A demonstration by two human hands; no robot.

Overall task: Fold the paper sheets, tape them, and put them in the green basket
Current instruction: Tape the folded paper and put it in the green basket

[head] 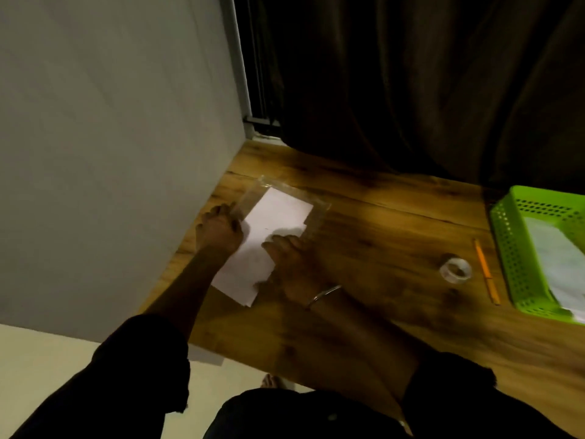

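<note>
A white paper sheet [269, 236] lies on the wooden table [380, 223], partly over a clear plastic sleeve [253, 191] at the far left corner. My left hand [218, 229] has its fingers curled at the sleeve's left edge, by the paper's left side. My right hand [291, 264] lies flat on the paper's right part, fingers straight and pressing down. A roll of clear tape [456, 270] sits on the table to the right. The green basket [512, 255] stands at the right edge and holds white folded paper [557, 258].
A yellow pencil [486, 270] lies between the tape roll and the basket. A grey wall closes the left side and a dark curtain hangs behind the table. My right wrist wears a thin metal bangle [323, 295]. The table's near edge runs across the lower frame.
</note>
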